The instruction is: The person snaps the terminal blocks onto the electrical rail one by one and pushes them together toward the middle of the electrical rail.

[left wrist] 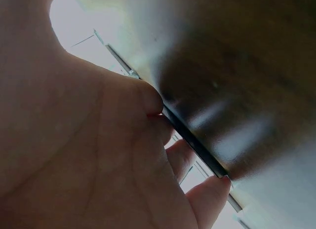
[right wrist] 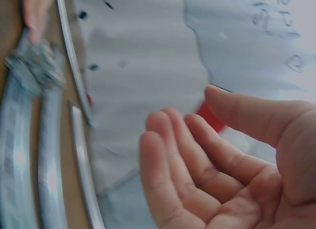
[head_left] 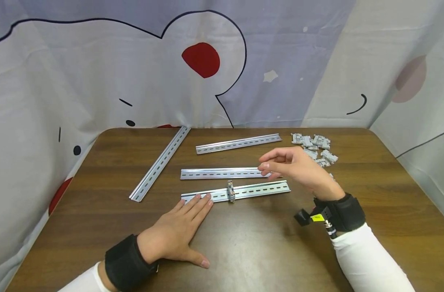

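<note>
My left hand (head_left: 179, 233) lies with straight fingers on the left end of the nearest slotted metal DIN rail (head_left: 260, 190). In the left wrist view its fingertips (left wrist: 210, 197) touch the rail's edge. A small grey terminal block (head_left: 231, 191) sits across that rail near its middle, just right of the left fingers; the right wrist view shows the block (right wrist: 34, 68) blurred. My right hand (head_left: 294, 166) hovers above the right end of the second rail (head_left: 218, 174), fingers loosely bent. In the right wrist view nothing lies between its thumb and fingers (right wrist: 163, 155).
Several loose grey terminal blocks (head_left: 311, 147) are heaped at the back right. Another rail (head_left: 238, 144) lies at the back, and a longer one (head_left: 159, 164) slants on the left. A printed curtain (head_left: 280, 61) hangs behind the wooden table (head_left: 243, 251).
</note>
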Demonstrator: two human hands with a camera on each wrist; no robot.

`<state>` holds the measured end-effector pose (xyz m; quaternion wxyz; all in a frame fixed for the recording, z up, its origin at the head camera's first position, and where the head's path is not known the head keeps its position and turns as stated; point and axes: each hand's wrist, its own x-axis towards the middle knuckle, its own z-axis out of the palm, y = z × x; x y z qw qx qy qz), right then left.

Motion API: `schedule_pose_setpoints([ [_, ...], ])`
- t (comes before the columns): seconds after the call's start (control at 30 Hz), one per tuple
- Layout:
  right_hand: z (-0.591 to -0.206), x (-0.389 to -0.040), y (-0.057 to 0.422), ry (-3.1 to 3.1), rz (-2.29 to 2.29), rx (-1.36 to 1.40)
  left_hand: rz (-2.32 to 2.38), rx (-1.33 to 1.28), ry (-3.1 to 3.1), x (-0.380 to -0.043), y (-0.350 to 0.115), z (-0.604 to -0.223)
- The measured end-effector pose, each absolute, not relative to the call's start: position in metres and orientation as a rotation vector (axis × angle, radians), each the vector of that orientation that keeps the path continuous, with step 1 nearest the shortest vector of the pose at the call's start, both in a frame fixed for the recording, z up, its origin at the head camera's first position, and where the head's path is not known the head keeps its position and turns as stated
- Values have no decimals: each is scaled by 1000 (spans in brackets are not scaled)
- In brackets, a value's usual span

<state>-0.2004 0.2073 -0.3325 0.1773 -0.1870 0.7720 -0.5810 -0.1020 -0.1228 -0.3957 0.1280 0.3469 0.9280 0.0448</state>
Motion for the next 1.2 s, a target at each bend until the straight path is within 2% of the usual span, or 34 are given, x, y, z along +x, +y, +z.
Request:
schedule_pose_setpoints([
  [0.27,-294,-191,249,2539,-1420,-416,142,1006,2702,-103,-125,-396],
  [0.53,-281,-188,276,3036,-716,-321,123,1048,2736,-105,-128,-404],
  [1.03,-311,-210,325,2862,-338,29,146,1048,2714,-102,-125,-398],
  [1.2,-327,-215,337,2744,-310,55,127,1034,2706,-102,-123,-396],
])
